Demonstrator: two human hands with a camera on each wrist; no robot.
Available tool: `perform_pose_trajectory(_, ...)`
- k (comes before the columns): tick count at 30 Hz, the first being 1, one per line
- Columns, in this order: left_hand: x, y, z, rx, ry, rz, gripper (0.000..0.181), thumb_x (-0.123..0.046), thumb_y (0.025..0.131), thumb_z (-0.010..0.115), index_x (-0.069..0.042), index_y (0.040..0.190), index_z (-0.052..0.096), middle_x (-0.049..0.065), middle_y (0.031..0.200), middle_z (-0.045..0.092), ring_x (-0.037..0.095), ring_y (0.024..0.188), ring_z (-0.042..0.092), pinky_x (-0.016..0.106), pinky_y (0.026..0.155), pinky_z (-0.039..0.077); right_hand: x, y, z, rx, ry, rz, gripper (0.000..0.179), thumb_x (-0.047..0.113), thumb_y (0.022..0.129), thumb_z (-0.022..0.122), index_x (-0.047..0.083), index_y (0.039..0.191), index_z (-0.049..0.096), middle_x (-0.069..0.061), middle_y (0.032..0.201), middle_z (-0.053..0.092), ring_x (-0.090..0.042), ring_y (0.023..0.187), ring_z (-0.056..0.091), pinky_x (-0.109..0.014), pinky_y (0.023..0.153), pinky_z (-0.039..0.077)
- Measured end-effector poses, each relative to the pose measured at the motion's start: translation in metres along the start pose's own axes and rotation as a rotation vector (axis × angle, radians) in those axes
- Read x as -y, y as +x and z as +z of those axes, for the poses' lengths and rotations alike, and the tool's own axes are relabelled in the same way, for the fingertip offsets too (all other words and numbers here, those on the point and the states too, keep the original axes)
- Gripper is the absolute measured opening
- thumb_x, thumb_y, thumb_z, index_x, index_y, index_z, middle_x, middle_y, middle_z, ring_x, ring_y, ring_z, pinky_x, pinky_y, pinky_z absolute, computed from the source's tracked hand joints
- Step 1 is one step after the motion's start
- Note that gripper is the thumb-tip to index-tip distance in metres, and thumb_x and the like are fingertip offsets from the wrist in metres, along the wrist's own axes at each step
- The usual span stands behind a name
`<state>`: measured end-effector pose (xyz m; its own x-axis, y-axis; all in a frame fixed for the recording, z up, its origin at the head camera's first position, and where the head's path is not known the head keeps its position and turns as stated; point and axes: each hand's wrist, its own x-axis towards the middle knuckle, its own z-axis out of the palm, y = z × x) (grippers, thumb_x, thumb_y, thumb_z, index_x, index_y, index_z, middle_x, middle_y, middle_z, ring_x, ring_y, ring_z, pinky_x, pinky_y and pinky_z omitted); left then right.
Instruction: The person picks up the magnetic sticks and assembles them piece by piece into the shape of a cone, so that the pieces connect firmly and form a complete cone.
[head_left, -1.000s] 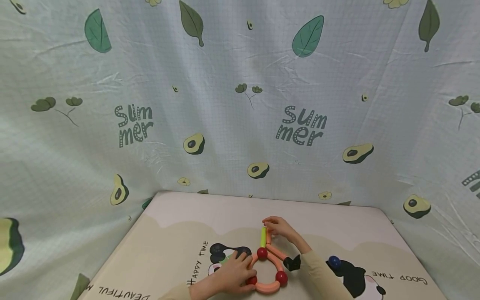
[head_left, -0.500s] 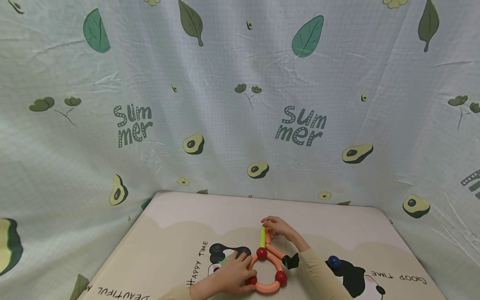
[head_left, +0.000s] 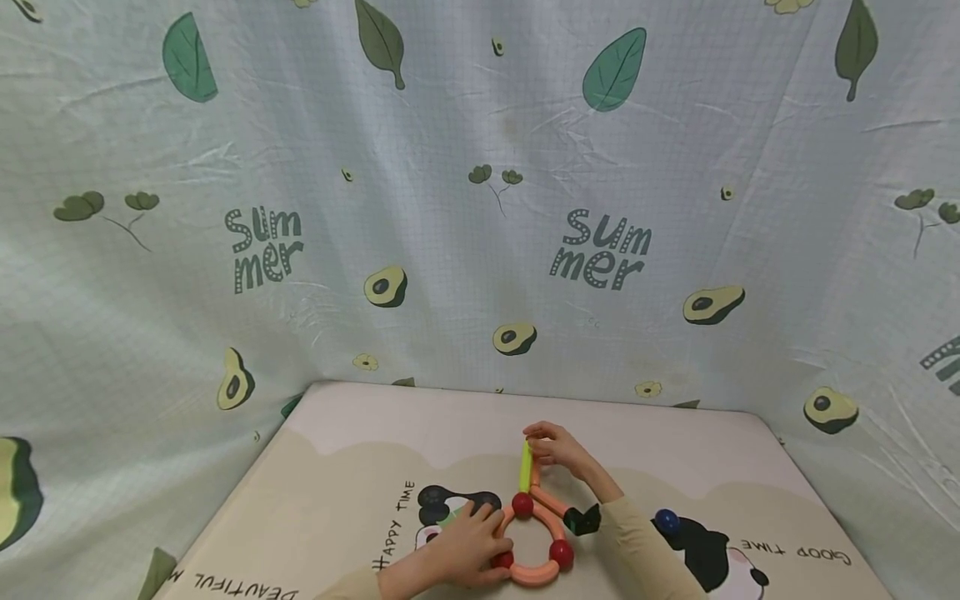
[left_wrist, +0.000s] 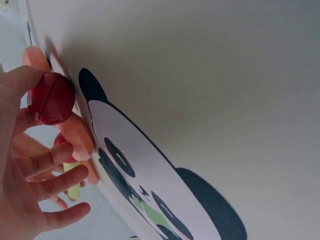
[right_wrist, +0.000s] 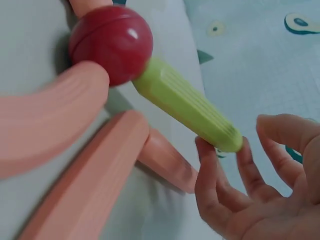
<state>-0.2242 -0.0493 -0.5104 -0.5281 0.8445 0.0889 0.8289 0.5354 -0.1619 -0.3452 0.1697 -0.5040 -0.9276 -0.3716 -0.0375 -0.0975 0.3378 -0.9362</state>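
Observation:
A ring of curved salmon-coloured rods [head_left: 535, 575] joined by red balls lies on the printed table. My left hand [head_left: 471, 546] pinches the ring's left red ball [left_wrist: 51, 98] between thumb and forefinger, its other fingers spread apart. From the far red ball [right_wrist: 111, 45] a straight yellow-green rod [right_wrist: 187, 107] sticks out, its outer end raised. My right hand [right_wrist: 255, 200] pinches that end with its fingertips; in the head view this hand [head_left: 561, 450] is at the rod's top. The ring's right red ball [head_left: 561, 553] is untouched.
Two loose salmon rods, a longer one [right_wrist: 90, 175] and a shorter one [right_wrist: 167, 160], lie beside the yellow-green rod under the right hand. A blue ball [head_left: 667, 522] sits to the right of the right sleeve. A patterned curtain [head_left: 450, 208] hangs behind the table's far edge.
My right hand has risen a little, and the yellow-green rod's outer end has come up with it. My left hand and the ring have stayed in place.

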Motion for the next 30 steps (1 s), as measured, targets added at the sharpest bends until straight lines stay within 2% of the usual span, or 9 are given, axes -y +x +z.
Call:
perform_pose_trajectory(4,0.001,0.000,0.001,-0.002,0.011,0.000,0.032,-0.059,0.086,0.039,-0.035,0.095,0.058,-0.007,0.094,0.048,0.010,0.084,0.040,0.028,0.067,0.035,0.002,-0.002,0.003,-0.030,0.037,0.006,0.042,0.013,0.084,0.058,-0.004,0.121,0.046,-0.024,0.119,0.049,-0.019,0.092,0.058,-0.041,0.078,0.050)
perform_pose_trajectory(7,0.001,0.000,0.000,-0.002,0.011,0.001,0.032,-0.058,0.086,0.039,-0.035,0.095,0.058,-0.006,0.095,0.049,0.010,0.085,0.041,0.028,0.068,0.036,0.002,-0.004,0.004,-0.011,0.074,0.026,0.047,0.016,0.085,0.059,-0.006,0.124,0.045,-0.025,0.119,0.050,-0.018,0.093,0.059,-0.042,0.082,0.049)
perform_pose_trajectory(13,0.000,-0.001,-0.003,-0.004,0.006,0.009,0.032,-0.057,0.087,0.039,-0.034,0.097,0.058,-0.004,0.100,0.051,0.011,0.088,0.043,0.031,0.070,0.039,0.001,-0.008,0.005,0.117,0.125,0.035,0.049,0.023,0.086,0.058,-0.012,0.120,0.047,-0.027,0.112,0.056,-0.011,0.081,0.059,-0.037,0.079,0.050)
perform_pose_trajectory(16,0.000,0.000,-0.003,-0.003,0.008,0.011,0.032,-0.057,0.087,0.039,-0.034,0.098,0.059,-0.004,0.101,0.051,0.012,0.089,0.043,0.031,0.071,0.040,-0.001,-0.011,0.006,0.182,0.157,0.036,0.051,0.019,0.086,0.058,-0.010,0.125,0.041,-0.029,0.114,0.054,-0.012,0.077,0.059,-0.035,0.072,0.052)
perform_pose_trajectory(19,0.000,0.000,-0.003,0.001,0.015,0.004,0.032,-0.057,0.086,0.039,-0.034,0.098,0.059,-0.004,0.100,0.051,0.011,0.088,0.043,0.030,0.070,0.038,-0.002,-0.014,0.007,0.228,0.200,0.034,0.057,0.014,0.085,0.058,-0.007,0.131,0.031,-0.032,0.118,0.050,-0.015,0.079,0.060,-0.037,0.071,0.052)
perform_pose_trajectory(23,0.000,-0.001,-0.002,-0.005,0.026,0.001,0.032,-0.058,0.086,0.039,-0.035,0.096,0.058,-0.005,0.096,0.049,0.011,0.086,0.041,0.029,0.068,0.037,-0.003,-0.017,0.008,0.243,0.222,0.017,0.061,0.011,0.085,0.057,-0.008,0.133,0.027,-0.032,0.120,0.049,-0.015,0.086,0.060,-0.039,0.073,0.052)
perform_pose_trajectory(30,0.000,-0.002,-0.003,-0.037,0.022,0.021,0.031,-0.058,0.086,0.040,-0.035,0.095,0.059,-0.005,0.096,0.049,0.010,0.085,0.042,0.028,0.067,0.036,0.001,-0.024,0.010,0.210,0.213,0.017,0.054,0.014,0.087,0.056,-0.011,0.129,0.033,-0.032,0.122,0.046,-0.015,0.090,0.058,-0.040,0.072,0.052)
